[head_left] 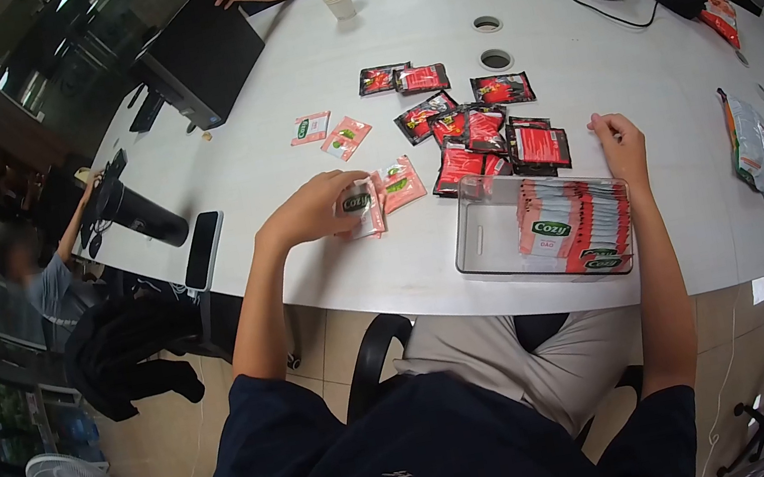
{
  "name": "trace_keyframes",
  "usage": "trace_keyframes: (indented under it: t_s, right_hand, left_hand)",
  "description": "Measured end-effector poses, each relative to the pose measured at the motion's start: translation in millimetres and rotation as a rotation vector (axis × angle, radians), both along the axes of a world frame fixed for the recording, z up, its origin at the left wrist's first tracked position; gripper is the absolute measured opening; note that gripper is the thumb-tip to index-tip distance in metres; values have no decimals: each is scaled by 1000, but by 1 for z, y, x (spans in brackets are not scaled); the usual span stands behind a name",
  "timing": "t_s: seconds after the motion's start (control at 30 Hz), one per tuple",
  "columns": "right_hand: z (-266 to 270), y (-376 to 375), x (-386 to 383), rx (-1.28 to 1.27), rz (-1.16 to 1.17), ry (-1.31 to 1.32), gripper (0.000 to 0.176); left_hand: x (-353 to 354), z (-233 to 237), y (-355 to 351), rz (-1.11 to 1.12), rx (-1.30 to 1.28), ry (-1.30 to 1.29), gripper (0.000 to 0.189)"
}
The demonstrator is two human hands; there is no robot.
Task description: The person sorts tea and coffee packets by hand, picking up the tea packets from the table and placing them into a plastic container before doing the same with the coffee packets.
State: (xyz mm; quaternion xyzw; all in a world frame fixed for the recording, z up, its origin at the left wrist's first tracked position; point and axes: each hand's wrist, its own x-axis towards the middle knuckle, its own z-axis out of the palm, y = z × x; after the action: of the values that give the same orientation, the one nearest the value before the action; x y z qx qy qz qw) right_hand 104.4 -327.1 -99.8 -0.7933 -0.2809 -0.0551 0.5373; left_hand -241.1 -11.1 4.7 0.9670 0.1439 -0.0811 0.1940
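Past my dark navy sleeve [267, 429], the clear rectangular plastic tray [482, 244] stood roughly half filled with an upright row of red-and-white sachets [574, 225]. My left hand [309, 212] gripped a pale pink sachet [361, 208] on the white table [427, 24]. My right hand [621, 144] had its fingers pinched, on what I couldn't tell. Loose red-and-black packets [483, 129] lay beyond, unpacked, so I judged plenty was left.
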Motion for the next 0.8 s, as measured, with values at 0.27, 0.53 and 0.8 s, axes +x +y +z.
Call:
trace_keyframes:
  t_s: [0.27,0.53,0.8]
  right_hand:
    - [0,1,-1,-3,7,-1,30]
    - [2,1,-2,-30,8,-1,31]
    - [2,1,-3,-6,12,-3,31]
  left_hand:
    - [32,-11,-28,13,63,-262,66]
    - [54,-9,-39,-67,55,-176,43]
    - [24,-35,2,471,-725,-837,21]
